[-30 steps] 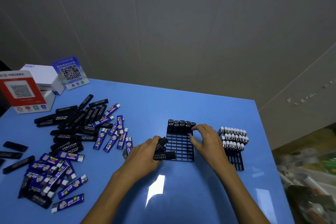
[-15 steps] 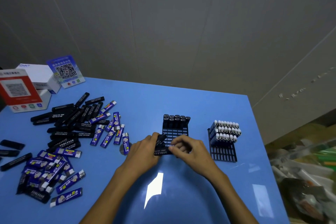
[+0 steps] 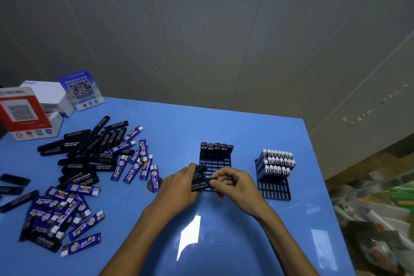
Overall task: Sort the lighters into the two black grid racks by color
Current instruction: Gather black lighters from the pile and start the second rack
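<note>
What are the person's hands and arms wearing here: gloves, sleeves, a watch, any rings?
Nothing that shows. The left hand and the right hand are bare, with no gloves, and no rings can be made out on the visible fingers. Both forearms are uncovered down to the bottom edge of the picture: no sleeves, watch, bracelet or wrist strap in view.

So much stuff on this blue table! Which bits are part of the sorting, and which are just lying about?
Part of the job:
- black lighters, loose
- blue lighters, loose
- left rack, holding black ones
- right rack, holding blue ones
- black lighters held in left hand and right hand

Lying about:
- red QR sign
- blue QR sign
- white box
</note>
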Demonstrator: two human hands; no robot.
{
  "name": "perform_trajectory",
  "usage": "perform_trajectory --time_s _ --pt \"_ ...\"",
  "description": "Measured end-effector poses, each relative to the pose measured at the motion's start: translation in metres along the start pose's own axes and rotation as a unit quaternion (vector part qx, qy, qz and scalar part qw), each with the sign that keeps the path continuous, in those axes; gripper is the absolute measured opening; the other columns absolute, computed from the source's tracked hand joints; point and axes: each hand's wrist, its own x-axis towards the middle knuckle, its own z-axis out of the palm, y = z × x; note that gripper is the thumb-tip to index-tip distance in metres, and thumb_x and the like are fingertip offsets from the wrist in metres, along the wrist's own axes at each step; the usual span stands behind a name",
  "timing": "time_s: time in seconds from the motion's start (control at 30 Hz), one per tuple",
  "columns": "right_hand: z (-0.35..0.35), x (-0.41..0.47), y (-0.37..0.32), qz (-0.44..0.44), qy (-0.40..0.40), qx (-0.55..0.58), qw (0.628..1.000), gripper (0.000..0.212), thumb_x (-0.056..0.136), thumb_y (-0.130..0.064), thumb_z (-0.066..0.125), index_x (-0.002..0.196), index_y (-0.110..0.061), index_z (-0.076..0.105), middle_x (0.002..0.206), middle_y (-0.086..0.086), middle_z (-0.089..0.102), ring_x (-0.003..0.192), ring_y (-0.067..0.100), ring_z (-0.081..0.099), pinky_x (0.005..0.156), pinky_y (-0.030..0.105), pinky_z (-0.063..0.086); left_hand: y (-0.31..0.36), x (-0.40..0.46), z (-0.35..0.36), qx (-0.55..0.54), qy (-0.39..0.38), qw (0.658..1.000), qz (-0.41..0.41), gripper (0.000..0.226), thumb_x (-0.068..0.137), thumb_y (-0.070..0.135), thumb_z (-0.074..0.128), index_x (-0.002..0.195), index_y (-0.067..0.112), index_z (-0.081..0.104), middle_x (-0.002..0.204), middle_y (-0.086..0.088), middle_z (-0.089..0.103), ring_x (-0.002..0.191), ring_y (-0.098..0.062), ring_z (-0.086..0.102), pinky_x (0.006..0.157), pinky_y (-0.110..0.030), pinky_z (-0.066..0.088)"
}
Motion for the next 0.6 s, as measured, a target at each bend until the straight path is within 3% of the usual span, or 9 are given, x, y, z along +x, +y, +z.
perform_trajectory --time_s 0.17,0.33,0.6 --pt "-0.016 0.002 -0.007 -0.013 0.028 0.022 0.999 0.006 0.09 -0.006 0.064 0.093 -0.001 0.064 0.066 0.004 0.061 0.06 0.021 0.061 0.06 0.027 0.052 -0.009 -0.003 -0.003 -0.01 -0.004 1.0 -0.01 0.039 0.088 0.029 0.054 0.124 0.025 0.039 0.113 0.0 0.059 0.097 -0.029 0.061 0.072 -0.036 0.045" --pt "-0.039 0.009 -0.001 -0.007 0.082 -0.02 0.996 0.007 0.088 -0.011 0.068 0.092 -0.005 0.068 0.068 0.012 0.066 0.061 0.022 0.064 0.066 0.03 0.055 -0.011 -0.005 -0.003 -0.007 -0.006 1.0 -0.021 0.038 0.089 0.028 0.052 0.124 0.025 0.038 0.114 0.001 0.059 0.097 -0.027 0.061 0.069 -0.034 0.043" --pt "-0.058 0.035 0.024 0.002 0.153 -0.159 0.975 0.009 0.082 -0.007 0.074 0.084 -0.014 0.068 0.07 0.0 0.071 0.064 0.006 0.067 0.062 0.01 0.047 -0.012 -0.006 -0.007 -0.01 -0.003 1.0 -0.025 0.035 0.091 0.027 0.052 0.123 0.024 0.039 0.113 0.002 0.059 0.094 -0.023 0.061 0.065 -0.029 0.036"
